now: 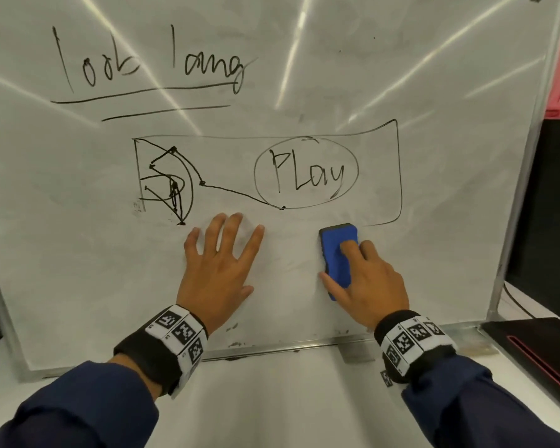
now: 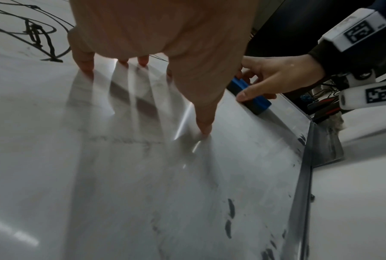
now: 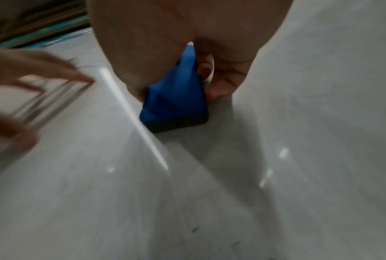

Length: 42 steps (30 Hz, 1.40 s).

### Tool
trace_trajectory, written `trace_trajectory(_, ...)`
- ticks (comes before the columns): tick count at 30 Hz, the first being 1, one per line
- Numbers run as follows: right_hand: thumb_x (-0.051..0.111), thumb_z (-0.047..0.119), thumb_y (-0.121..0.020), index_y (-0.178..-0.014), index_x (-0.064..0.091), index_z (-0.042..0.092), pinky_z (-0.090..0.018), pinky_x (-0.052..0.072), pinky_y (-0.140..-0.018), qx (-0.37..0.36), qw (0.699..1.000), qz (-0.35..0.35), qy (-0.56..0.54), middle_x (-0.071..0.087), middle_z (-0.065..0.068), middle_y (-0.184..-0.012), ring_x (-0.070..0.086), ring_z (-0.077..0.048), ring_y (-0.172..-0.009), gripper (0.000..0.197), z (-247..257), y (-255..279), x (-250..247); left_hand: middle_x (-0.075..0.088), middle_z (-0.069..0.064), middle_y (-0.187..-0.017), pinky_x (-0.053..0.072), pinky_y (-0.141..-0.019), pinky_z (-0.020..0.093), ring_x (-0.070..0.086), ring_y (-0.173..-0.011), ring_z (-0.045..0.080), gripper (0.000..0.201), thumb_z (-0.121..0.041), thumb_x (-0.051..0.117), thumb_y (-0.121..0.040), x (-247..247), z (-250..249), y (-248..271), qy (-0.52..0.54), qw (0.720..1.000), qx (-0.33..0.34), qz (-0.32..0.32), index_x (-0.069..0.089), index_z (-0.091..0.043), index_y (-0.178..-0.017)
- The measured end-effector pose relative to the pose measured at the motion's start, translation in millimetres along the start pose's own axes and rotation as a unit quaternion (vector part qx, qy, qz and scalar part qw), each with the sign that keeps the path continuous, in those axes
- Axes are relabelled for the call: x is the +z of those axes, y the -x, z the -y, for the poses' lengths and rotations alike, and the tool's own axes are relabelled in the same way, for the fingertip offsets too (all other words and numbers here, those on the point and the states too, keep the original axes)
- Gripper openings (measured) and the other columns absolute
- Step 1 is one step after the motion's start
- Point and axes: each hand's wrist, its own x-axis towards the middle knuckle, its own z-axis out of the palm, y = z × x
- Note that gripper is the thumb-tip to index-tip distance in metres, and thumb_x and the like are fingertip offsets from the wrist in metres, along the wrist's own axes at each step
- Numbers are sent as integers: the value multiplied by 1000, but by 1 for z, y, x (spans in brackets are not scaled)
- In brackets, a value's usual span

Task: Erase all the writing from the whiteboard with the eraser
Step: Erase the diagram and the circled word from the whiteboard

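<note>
The whiteboard point(image 1: 78, 260) stands upright before me. Black writing on it reads "look long" point(image 1: 149, 63), underlined twice, above a boxed scribble point(image 1: 168, 182) and a circled "Play" point(image 1: 307, 173). My right hand point(image 1: 366, 279) grips a blue eraser point(image 1: 335, 250) with a black felt face point(image 3: 178, 123) and holds it flat on the board, just under the box's bottom line. My left hand point(image 1: 220, 263) lies open with spread fingertips point(image 2: 85, 68) pressed on the board below the scribble. The eraser point(image 2: 254, 100) also shows in the left wrist view, beyond my thumb.
The board's metal frame point(image 1: 272, 349) rests on a white tabletop point(image 1: 265, 402). A black laptop-like device with a red line point(image 1: 537, 344) lies at the right, with a dark screen point(image 1: 550, 205) behind it. Ink smudges point(image 2: 230, 216) mark the board's lower edge.
</note>
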Motion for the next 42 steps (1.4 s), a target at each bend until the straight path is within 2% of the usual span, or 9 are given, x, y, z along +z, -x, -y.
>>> trace_trajectory(11,61,55,-92,-138,34,30,-34,50,-56,83,990,-72,-89,48,1,-111,53,-21,-71,59,-25,2,1,16,21,-159,18,-112,71,10,-148,46,118,-55,84,-64,5,-16,1,20,999,-37,6,19,-23,-157)
trace_trajectory(15,59,57,-92,-137,37,30,-33,50,-54,20,997,-54,-55,49,1,-109,53,-18,-68,57,-33,6,1,14,22,-160,17,-112,72,8,-149,46,119,-54,84,-63,7,-20,0,22,999,-42,2,19,-23,-157)
trace_trajectory(19,62,54,-91,-139,33,29,-39,54,-64,103,984,-87,-121,49,-3,-118,57,-24,-76,61,-46,1,-5,11,22,-161,18,-112,72,5,-150,45,118,-55,82,-65,9,-20,2,22,999,-46,9,16,-23,-158)
trace_trajectory(23,61,56,-91,-137,35,29,-32,49,-56,24,995,-59,-78,49,-1,-111,54,-19,-67,59,-44,6,-2,9,22,-162,16,-112,72,2,-150,45,118,-56,80,-66,10,-23,2,22,998,-51,11,14,-24,-158)
trace_trajectory(25,64,54,-90,-139,36,28,-33,49,-65,76,986,-87,-120,51,-3,-120,56,-20,-77,62,-49,3,-4,9,21,-162,16,-112,72,2,-150,44,117,-56,80,-66,10,-23,2,25,998,-52,9,14,-24,-158)
trace_trajectory(27,66,52,-90,-142,34,27,-35,48,-74,133,970,-111,-173,51,-5,-127,55,-23,-88,65,-50,-2,-6,9,21,-162,16,-112,72,2,-150,44,117,-59,79,-67,10,-23,1,26,998,-52,8,15,-24,-158)
trace_trajectory(31,61,57,-91,-138,33,30,-38,54,-63,46,992,-73,-90,50,-3,-117,59,-24,-72,62,-45,-4,-11,12,22,-161,17,-111,74,3,-150,45,112,-65,74,-69,10,-26,-1,32,997,-64,6,19,-23,-157)
trace_trajectory(35,64,53,-90,-138,33,31,-43,55,-71,123,975,-118,-143,51,-4,-120,57,-27,-83,61,-57,-20,-25,20,22,-157,21,-109,74,11,-148,46,105,-65,74,-69,7,-28,-4,36,997,-73,-2,29,-22,-153)
trace_trajectory(42,65,56,-89,-139,36,30,-40,55,-71,70,987,-93,-108,51,-1,-124,56,-22,-83,64,-65,-27,-36,29,21,-153,28,-105,71,23,-143,45,99,-65,76,-66,2,-28,-6,32,997,-77,-7,39,-24,-148)
